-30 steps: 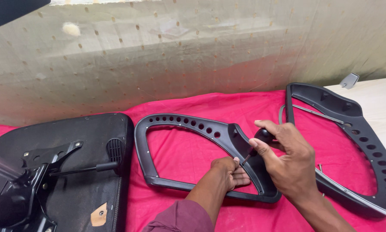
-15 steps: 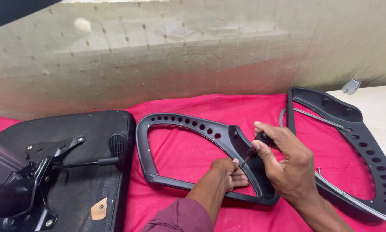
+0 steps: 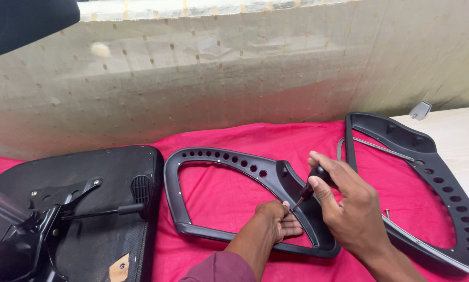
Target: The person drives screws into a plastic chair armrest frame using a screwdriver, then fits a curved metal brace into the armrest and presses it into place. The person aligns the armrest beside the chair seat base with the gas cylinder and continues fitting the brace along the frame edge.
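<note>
Little shifts since before | our right hand (image 3: 352, 211) grips screwdriver (image 3: 308, 187) | our left hand (image 3: 277, 219) pinches its tip on black perforated armrest frame (image 3: 229, 159) over red cloth (image 3: 224, 198)

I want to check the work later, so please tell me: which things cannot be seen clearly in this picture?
Head view only:
- Screwdriver tip and any screw: hidden by the left hand.
- Screwdriver handle: mostly covered by the right hand.
- Second black frame: lower end cut off by the picture edge.
- Seat base: cut off at the bottom left.
</note>
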